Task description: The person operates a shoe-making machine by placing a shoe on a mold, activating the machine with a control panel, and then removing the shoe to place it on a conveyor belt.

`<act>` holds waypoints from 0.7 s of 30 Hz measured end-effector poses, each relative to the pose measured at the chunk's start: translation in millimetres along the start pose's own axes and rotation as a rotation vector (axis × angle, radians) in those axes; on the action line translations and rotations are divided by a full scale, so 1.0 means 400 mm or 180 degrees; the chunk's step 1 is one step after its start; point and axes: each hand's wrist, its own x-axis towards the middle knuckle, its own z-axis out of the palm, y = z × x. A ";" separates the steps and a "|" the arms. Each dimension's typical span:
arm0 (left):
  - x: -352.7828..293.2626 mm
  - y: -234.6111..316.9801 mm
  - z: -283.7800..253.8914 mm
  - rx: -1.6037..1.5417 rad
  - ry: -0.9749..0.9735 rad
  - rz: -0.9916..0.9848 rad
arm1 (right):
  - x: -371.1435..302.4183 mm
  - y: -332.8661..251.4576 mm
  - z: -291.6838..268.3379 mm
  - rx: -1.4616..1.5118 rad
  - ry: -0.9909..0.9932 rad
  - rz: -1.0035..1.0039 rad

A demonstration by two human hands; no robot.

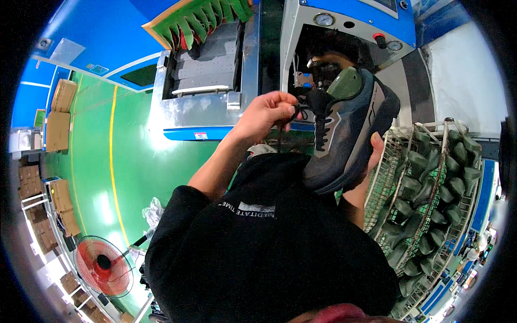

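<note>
A dark grey-blue and taupe sneaker [355,126] is held up before my chest, tilted with its toe toward me. A green shoe last [346,85] fills its opening. My right hand [375,152] supports the shoe from its right and underside; most of those fingers are hidden behind the sole. At the tongue side, my left hand [268,114] pinches the black shoelace [302,110] between thumb and fingers, pulled out to the left of the shoe.
Behind the shoe stands a blue and white machine [355,15] with gauges. A metal conveyor outlet [207,64] with green strip curtains is at the back left. At right, a wire rack [385,177] holds several green lasts. A red floor fan [103,266] stands lower left.
</note>
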 end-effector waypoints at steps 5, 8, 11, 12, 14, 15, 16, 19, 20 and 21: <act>0.013 -0.028 -0.027 -0.0684 0.0050 0.0052 | -0.001 0.011 0.018 -0.0019 0.0102 0.0113; -0.003 -0.039 -0.023 -0.1233 -0.0336 -0.0395 | 0.003 0.009 -0.001 -0.0134 -0.0017 0.0056; -0.002 -0.049 -0.020 -0.1552 -0.0631 -0.0585 | 0.006 0.016 -0.003 -0.0031 0.0026 0.0057; 0.000 -0.055 -0.016 -0.1459 -0.0595 -0.0570 | 0.005 0.019 0.000 0.0041 0.0082 0.0055; 0.001 -0.065 -0.012 -0.1271 -0.0521 -0.0540 | 0.002 0.023 0.004 -0.0067 0.0157 0.0098; 0.001 -0.065 -0.011 -0.1219 -0.0495 -0.0597 | -0.002 0.023 0.005 -0.0124 0.0193 0.0110; -0.001 -0.066 -0.013 -0.1169 -0.0448 -0.0639 | 0.003 0.022 -0.021 -0.0195 0.0188 0.0078; -0.014 -0.047 -0.006 -0.0987 -0.0325 -0.0658 | 0.017 0.020 -0.069 -0.0158 0.0151 0.0005; -0.017 -0.041 -0.003 -0.0921 -0.0288 -0.0647 | 0.016 0.020 -0.066 0.0019 0.0124 0.0000; -0.018 -0.044 -0.004 -0.0937 -0.0299 -0.0640 | 0.014 0.021 -0.049 0.0197 0.0099 0.0002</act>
